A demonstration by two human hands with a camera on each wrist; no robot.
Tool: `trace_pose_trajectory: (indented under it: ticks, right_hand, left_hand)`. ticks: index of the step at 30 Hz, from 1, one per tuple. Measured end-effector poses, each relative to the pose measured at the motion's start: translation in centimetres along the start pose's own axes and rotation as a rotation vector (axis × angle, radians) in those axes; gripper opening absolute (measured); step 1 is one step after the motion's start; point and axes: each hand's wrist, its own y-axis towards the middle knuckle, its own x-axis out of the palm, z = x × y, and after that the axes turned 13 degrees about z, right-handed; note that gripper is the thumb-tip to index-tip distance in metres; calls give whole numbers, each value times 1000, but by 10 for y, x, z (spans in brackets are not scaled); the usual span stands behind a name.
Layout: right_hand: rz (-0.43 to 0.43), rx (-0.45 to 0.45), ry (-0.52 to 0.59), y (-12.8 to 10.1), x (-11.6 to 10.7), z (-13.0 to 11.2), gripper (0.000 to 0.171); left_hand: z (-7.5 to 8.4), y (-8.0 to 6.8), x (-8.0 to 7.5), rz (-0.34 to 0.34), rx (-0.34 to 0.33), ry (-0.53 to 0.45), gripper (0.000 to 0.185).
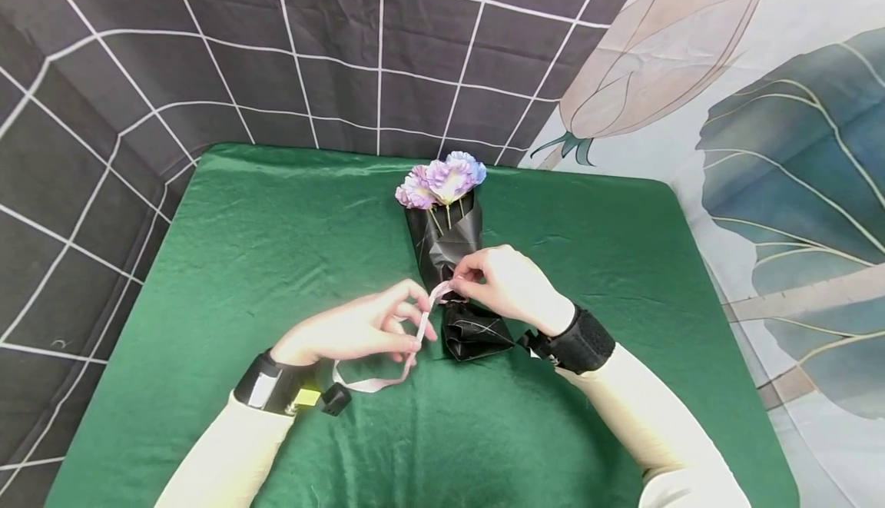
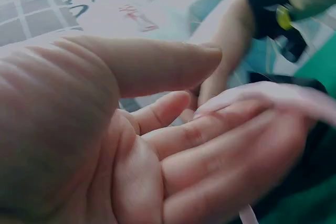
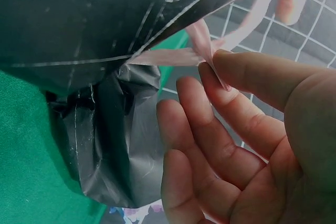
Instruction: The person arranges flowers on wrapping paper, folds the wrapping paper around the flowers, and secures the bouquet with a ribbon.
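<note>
A bouquet of purple and blue flowers lies in black wrapping paper, gathered at a narrow waist above its flared lower end. Around that waist runs a pale pink ribbon. My right hand pinches the ribbon between thumb and index finger where strands cross, the other fingers loosely bent. Left of the bouquet is my left hand, with the ribbon draped across its fairly straight fingers. Its thumb stands apart from them. A loose ribbon length hangs below this hand.
Green cloth covers the table under the bouquet. A dark gridded curtain stands behind and to the left, and a pale leaf-patterned one to the right. Both wrists wear black straps with small cameras.
</note>
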Motion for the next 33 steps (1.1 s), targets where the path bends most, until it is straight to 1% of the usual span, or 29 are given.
trace_pose_trajectory:
  ticks: [3, 5, 7, 9, 11, 12, 14, 17, 19, 21, 26, 33]
  right_hand:
    - [1, -1, 2, 0, 0, 0, 8]
    - [3, -1, 6, 0, -1, 0, 8]
    - [6, 3, 2, 0, 0, 0, 8]
    - [10, 3, -2, 0, 0, 0, 8]
    - [16, 2, -5, 0, 0, 0, 8]
    - [20, 1, -7, 0, 1, 0, 8]
    - [24, -2, -8, 0, 1, -1, 8]
    - [28, -1, -12, 0, 2, -2, 8]
    - [30, 1, -12, 0, 3, -3, 7]
    - [36, 4, -12, 0, 3, -3, 7]
    - [51, -4, 7, 0, 1, -3, 8]
    - [65, -25, 10, -2, -1, -4, 8]
  left_hand:
    - [-9, 8, 0, 86, 76, 208, 30]
    - [-11, 12, -2, 172, 111, 342, 25]
    - [-10, 16, -4, 273, 133, 456, 21]
    - [-7, 22, -6, 383, 164, 553, 16]
    - [-3, 30, -5, 483, 208, 651, 16]
    - [-1, 34, -4, 521, 231, 691, 17]
    - [0, 42, -2, 570, 287, 770, 21]
    - [-1, 52, 0, 587, 346, 886, 24]
    - [-2, 57, 1, 581, 366, 923, 22]
    - [-5, 61, 1, 570, 368, 941, 21]
    - [-11, 67, 0, 532, 362, 925, 17]
    - [-16, 69, -1, 513, 349, 900, 15]
